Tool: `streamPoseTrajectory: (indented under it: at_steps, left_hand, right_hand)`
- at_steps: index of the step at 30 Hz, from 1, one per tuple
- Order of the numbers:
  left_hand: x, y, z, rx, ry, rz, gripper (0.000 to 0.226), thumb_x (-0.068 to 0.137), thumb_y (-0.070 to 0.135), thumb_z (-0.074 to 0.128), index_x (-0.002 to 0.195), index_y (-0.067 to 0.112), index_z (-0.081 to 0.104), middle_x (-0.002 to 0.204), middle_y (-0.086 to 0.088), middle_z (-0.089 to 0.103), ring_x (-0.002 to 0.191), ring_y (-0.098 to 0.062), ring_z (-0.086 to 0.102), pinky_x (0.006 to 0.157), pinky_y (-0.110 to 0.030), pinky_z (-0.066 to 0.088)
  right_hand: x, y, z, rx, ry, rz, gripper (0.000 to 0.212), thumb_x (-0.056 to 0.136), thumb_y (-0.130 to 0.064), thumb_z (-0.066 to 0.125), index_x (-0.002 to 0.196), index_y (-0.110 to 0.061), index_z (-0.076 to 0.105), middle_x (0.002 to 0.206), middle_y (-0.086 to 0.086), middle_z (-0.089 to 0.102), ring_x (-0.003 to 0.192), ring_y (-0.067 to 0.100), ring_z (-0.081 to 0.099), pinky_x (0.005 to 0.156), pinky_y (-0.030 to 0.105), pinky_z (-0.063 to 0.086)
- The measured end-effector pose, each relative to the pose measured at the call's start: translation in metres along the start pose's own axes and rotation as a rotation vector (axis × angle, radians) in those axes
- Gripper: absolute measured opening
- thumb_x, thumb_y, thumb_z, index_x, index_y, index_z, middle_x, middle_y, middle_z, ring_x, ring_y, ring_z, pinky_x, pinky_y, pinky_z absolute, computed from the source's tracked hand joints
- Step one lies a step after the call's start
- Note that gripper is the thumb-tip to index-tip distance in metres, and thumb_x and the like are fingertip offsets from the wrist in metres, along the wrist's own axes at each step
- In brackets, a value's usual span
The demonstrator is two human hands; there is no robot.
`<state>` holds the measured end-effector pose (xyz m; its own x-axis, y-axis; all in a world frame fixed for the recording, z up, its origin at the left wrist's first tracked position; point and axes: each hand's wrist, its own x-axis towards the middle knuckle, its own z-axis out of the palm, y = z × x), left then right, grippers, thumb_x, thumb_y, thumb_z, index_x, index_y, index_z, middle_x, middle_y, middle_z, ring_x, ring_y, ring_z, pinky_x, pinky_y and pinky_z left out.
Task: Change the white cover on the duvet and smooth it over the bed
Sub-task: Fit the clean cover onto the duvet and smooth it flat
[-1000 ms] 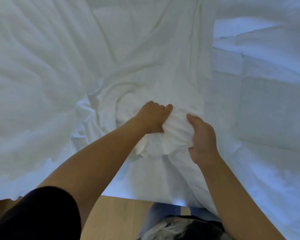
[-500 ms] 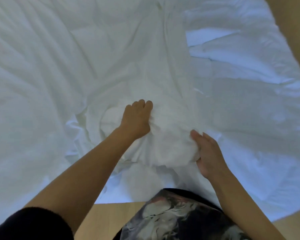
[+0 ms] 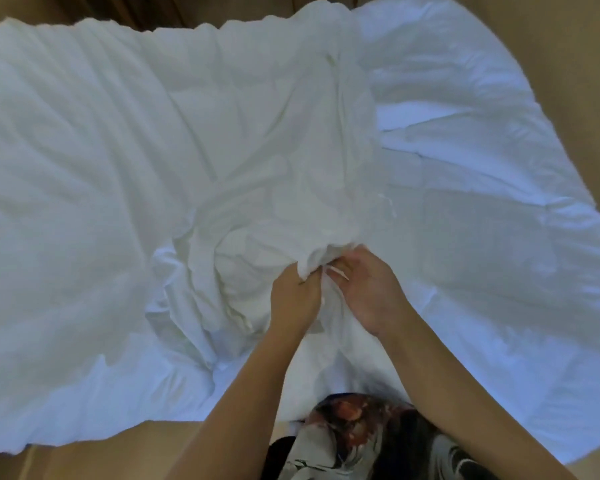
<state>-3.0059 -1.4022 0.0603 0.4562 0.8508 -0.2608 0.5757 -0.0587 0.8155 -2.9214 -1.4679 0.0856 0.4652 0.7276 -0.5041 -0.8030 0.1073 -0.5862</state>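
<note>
Both hands meet on a bunched-up wad of the white cover (image 3: 257,220). The left hand (image 3: 297,296) has its fingers curled tight into the fabric. The right hand (image 3: 368,289) pinches the same wad's edge just beside it (fingertips practically touching). The cover lies rumpled over the spread-out duvet (image 3: 499,244), near the wooden floor (image 3: 101,459).

Fingertips of the left hand (image 3: 297,296) vanish inside the bunched cover (image 3: 257,216) — the thin white strip (image 3: 336,271) pinched in the right hand (image 3: 368,292) is too small to identify; far left of both, the cover runs off-frame.
</note>
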Motion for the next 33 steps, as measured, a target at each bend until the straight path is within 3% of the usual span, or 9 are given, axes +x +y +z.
streamPoseTrajectory:
  at_steps: [5, 9, 12, 16, 19, 24, 27, 31, 33]
  left_hand:
    - [-0.001, 0.039, -0.069, -0.065, 0.002, -0.042, 0.035, 0.087, 0.025, 0.058, 0.052, 0.023, 0.056, 0.048, 0.009, 0.057, 0.060, -0.020, 0.057, 0.059, -0.029, 0.042]
    - [-0.020, 0.069, -0.107, -0.231, -0.043, -0.006, 0.029, 0.080, 0.032, 0.061, 0.055, 0.018, 0.063, 0.057, -0.003, 0.063, 0.063, -0.024, 0.063, 0.062, -0.033, 0.048]
    - [-0.023, 0.086, -0.125, -0.426, 0.005, -0.013, 0.036, 0.088, 0.020, 0.060, 0.051, 0.020, 0.061, 0.061, -0.003, 0.060, 0.062, -0.020, 0.060, 0.063, -0.030, 0.047]
    - [-0.009, 0.108, -0.141, -0.489, -0.017, 0.034, 0.034, 0.091, 0.023, 0.058, 0.062, 0.030, 0.074, 0.069, 0.011, 0.072, 0.068, -0.004, 0.069, 0.059, -0.017, 0.054]
    - [0.013, 0.111, -0.158, -0.319, 0.173, 0.123, 0.028, 0.089, 0.034, 0.060, 0.063, 0.025, 0.065, 0.059, 0.011, 0.067, 0.058, 0.002, 0.063, 0.052, -0.013, 0.049]
    - [0.021, 0.081, -0.140, 0.134, 0.327, 0.151, 0.056, 0.079, 0.061, 0.056, 0.048, 0.018, 0.037, 0.044, 0.008, 0.041, 0.047, -0.007, 0.041, 0.051, -0.024, 0.030]
    - [0.019, 0.057, -0.122, 0.115, 0.390, 0.092, 0.056, 0.085, 0.052, 0.055, 0.048, 0.020, 0.029, 0.044, 0.008, 0.033, 0.046, -0.008, 0.034, 0.050, -0.022, 0.025]
    - [-0.004, 0.035, -0.076, 0.043, 0.079, -0.048, 0.034, 0.091, 0.028, 0.048, 0.059, 0.020, 0.042, 0.060, 0.008, 0.048, 0.058, -0.009, 0.043, 0.052, -0.020, 0.033]
    - [-0.022, 0.033, -0.063, -0.186, -0.021, -0.087, 0.039, 0.090, 0.044, 0.044, 0.073, 0.011, 0.053, 0.074, -0.002, 0.058, 0.068, -0.016, 0.053, 0.067, -0.033, 0.047]
  right_hand:
    - [-0.008, 0.030, 0.024, -0.761, -0.214, -0.031, 0.042, 0.085, 0.011, 0.042, 0.118, -0.013, 0.051, 0.117, 0.004, 0.056, 0.113, 0.017, 0.052, 0.095, 0.028, 0.046]
    - [-0.005, 0.032, 0.048, -1.032, -0.352, -0.241, 0.043, 0.085, -0.015, 0.061, 0.120, -0.032, 0.043, 0.120, -0.003, 0.054, 0.109, 0.004, 0.055, 0.091, 0.025, 0.049]
    - [-0.008, 0.035, 0.064, -1.027, -0.413, -0.162, 0.019, 0.087, -0.034, 0.056, 0.106, -0.037, 0.055, 0.095, -0.006, 0.066, 0.086, 0.002, 0.064, 0.076, 0.023, 0.053]
    - [-0.001, 0.021, 0.100, -1.058, -0.296, -0.249, 0.008, 0.092, -0.020, 0.052, 0.087, -0.015, 0.057, 0.072, -0.011, 0.053, 0.067, 0.002, 0.053, 0.066, 0.007, 0.046]
    - [-0.008, 0.005, 0.116, -1.059, -0.299, -0.325, 0.030, 0.097, -0.021, 0.049, 0.068, -0.024, 0.052, 0.054, -0.016, 0.053, 0.053, -0.002, 0.051, 0.050, 0.005, 0.037]
    - [-0.039, -0.016, 0.090, -1.068, -0.119, -0.421, 0.061, 0.096, -0.038, 0.042, 0.037, -0.026, 0.051, 0.034, -0.017, 0.044, 0.038, -0.004, 0.046, 0.045, 0.008, 0.034]
    - [-0.042, -0.030, 0.064, -1.037, 0.041, -0.299, 0.063, 0.094, -0.051, 0.036, 0.050, -0.012, 0.059, 0.042, -0.009, 0.054, 0.043, 0.001, 0.054, 0.044, 0.009, 0.035]
    - [-0.016, -0.034, 0.057, -1.009, 0.117, -0.196, 0.052, 0.097, -0.046, 0.037, 0.080, -0.004, 0.062, 0.080, 0.004, 0.066, 0.079, 0.017, 0.063, 0.066, 0.023, 0.046]
    - [-0.006, -0.028, 0.059, -0.938, 0.113, -0.123, 0.045, 0.097, -0.047, 0.039, 0.102, -0.006, 0.058, 0.099, 0.004, 0.064, 0.093, 0.020, 0.061, 0.081, 0.031, 0.048]
